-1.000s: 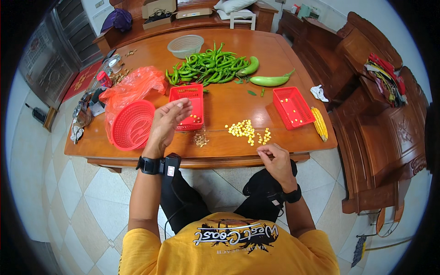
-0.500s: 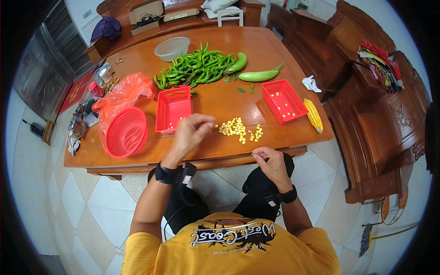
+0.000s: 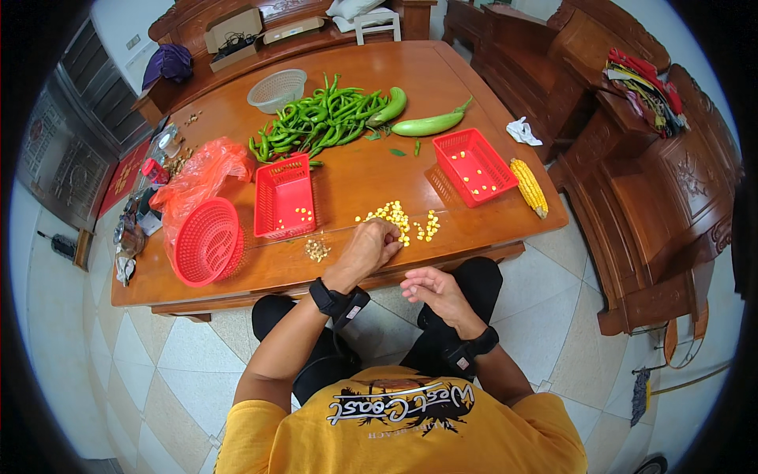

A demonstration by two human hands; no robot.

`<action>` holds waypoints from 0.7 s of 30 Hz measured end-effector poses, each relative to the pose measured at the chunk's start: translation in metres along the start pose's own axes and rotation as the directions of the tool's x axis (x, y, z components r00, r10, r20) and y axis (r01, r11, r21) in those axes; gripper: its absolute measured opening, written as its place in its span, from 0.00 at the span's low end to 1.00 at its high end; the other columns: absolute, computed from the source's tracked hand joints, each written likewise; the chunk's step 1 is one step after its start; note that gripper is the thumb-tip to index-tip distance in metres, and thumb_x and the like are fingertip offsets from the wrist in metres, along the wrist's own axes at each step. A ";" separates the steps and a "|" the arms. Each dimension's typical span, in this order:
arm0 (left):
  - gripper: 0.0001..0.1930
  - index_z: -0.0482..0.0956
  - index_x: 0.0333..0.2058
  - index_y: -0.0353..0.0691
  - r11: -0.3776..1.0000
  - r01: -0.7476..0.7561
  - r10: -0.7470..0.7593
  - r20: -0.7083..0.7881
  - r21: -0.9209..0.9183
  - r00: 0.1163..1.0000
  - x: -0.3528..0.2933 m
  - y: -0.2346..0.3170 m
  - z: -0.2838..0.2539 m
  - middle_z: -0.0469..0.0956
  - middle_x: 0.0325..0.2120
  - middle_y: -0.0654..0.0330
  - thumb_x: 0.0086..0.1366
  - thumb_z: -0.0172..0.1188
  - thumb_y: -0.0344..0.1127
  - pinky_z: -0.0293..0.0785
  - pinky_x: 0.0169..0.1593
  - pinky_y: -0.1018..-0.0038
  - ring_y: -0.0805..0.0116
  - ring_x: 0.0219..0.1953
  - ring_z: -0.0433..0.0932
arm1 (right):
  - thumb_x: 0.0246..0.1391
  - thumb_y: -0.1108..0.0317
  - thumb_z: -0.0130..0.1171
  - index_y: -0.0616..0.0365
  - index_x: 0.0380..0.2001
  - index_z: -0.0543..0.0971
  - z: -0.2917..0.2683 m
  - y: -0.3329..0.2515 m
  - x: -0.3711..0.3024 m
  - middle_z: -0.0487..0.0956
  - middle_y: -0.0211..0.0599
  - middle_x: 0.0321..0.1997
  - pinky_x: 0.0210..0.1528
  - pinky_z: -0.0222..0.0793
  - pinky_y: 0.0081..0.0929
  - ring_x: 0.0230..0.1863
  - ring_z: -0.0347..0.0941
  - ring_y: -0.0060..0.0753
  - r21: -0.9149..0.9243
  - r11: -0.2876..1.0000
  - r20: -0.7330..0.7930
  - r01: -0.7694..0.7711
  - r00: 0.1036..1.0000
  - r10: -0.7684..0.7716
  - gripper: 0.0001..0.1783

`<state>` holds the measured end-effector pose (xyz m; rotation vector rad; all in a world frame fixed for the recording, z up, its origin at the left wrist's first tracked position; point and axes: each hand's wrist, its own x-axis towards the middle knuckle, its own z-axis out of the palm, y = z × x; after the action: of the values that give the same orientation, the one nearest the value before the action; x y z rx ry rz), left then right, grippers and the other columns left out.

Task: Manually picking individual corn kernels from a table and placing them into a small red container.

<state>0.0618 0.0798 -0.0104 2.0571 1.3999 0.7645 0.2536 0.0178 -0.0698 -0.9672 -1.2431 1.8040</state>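
Left hand [image 3: 368,251] shifted rightward to the corn kernels [image 3: 391,212].
Its fingers are curled at the pile's near edge on the desk [image 3: 355,178]; whether they pinch a kernel cannot be told. Right hand [image 3: 439,295], fingers loosely bent and parted, is positioned before the desk edge, nearer the body than the kernels. White lettering marks the yellow shirt [image 3: 403,430].
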 end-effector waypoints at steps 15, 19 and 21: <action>0.06 0.79 0.26 0.31 0.999 -0.053 0.053 -0.007 -0.009 0.999 -0.016 0.003 0.001 0.77 0.21 0.50 0.50 0.62 0.28 0.74 0.27 0.70 0.61 0.22 0.78 | 0.63 0.69 0.44 0.72 0.50 0.67 0.002 0.001 0.007 0.72 0.55 0.53 0.58 0.67 0.36 0.54 0.70 0.46 0.577 0.810 0.034 -0.107 0.994 0.107 0.18; 0.06 0.80 0.27 0.33 0.999 -0.014 0.017 0.083 -0.046 0.996 -0.027 0.014 0.003 0.78 0.22 0.52 0.50 0.63 0.29 0.74 0.29 0.71 0.62 0.24 0.78 | 0.63 0.68 0.43 0.73 0.49 0.68 0.006 0.002 0.009 0.71 0.55 0.52 0.60 0.63 0.38 0.55 0.68 0.47 0.663 0.738 0.028 -0.123 0.990 0.139 0.18; 0.07 0.80 0.29 0.34 0.998 -0.060 0.062 0.092 -0.027 0.994 -0.035 0.022 0.003 0.78 0.23 0.52 0.50 0.63 0.30 0.74 0.30 0.71 0.62 0.24 0.78 | 0.63 0.64 0.43 0.71 0.48 0.69 0.006 0.008 0.011 0.72 0.50 0.51 0.61 0.62 0.36 0.55 0.68 0.43 0.713 0.689 0.032 -0.134 0.987 0.159 0.19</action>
<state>0.0675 0.0398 -0.0018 2.0977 1.2767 0.6979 0.2424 0.0234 -0.0779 -0.6340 -0.3419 2.1293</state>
